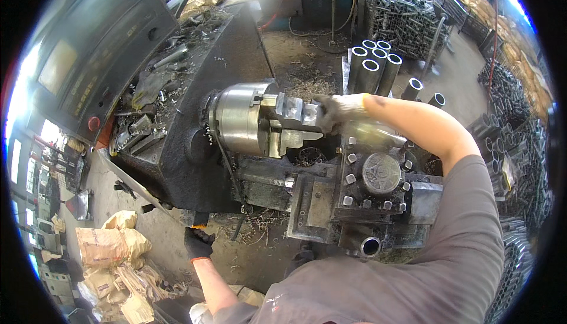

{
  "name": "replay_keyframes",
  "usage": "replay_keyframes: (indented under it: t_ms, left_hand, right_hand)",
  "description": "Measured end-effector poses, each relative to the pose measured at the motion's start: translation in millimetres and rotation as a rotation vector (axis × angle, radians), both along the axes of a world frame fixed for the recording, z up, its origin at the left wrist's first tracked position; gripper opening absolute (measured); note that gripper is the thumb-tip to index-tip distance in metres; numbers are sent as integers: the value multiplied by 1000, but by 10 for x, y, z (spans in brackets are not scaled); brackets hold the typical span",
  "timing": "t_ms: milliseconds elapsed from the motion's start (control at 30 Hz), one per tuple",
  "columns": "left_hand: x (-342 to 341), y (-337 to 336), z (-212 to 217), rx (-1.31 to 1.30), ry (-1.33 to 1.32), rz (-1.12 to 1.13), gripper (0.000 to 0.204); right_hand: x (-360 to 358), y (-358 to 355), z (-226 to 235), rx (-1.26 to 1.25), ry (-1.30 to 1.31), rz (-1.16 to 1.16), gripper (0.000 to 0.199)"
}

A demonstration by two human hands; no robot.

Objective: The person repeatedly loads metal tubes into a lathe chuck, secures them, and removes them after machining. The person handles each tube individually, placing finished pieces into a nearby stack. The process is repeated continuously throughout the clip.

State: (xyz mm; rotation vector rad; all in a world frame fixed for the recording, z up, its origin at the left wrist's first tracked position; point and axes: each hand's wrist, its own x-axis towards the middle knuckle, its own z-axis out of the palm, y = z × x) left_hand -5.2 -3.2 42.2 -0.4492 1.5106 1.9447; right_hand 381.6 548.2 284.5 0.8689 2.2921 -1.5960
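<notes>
A lathe chuck [239,118] of bright steel sticks out from the dark headstock, its stepped jaws [290,111] pointing right. My right hand [335,113], in a dirty grey glove, is curled at the outer end of these jaws; whatever its fingers close around is hidden. Down at the left, my left hand [199,244] wears a black glove with a red cuff. Its fingers are bent just under a small orange piece [199,226] below the headstock, and what they hold cannot be made out. To the right of the chuck is the square tool post [372,179] with several bolts.
Steel tubes [370,67] stand upright behind the lathe, and one short tube [370,246] lies by the carriage. Metal scrap covers the headstock top [156,100]. Brown paper sacks [112,247] lie on the floor at left. Wire bins of metal parts [404,14] stand behind.
</notes>
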Motion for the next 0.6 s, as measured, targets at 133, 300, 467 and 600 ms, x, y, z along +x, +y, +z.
replay_keyframes:
  t_ms: [133, 300, 467, 600]
  left_hand:
    - [-50, -20, -217, -15, 219, -87, 36]
    - [356, 132, 374, -451, 587, 5, 41]
    - [465, 788, 2223, -683, 2038, 279, 39]
    - [-214, 1779, 3419, -846, 2160, 88, 56]
  right_hand:
    - [839, 236, -384, 918, -363, 305, 55]
    - [1671, 221, -716, 1147, -416, 238, 18]
    - [2167, -340, -80, 894, -5, -540, 43]
    - [2348, -847, 263, 1002, 303, -925, 36]
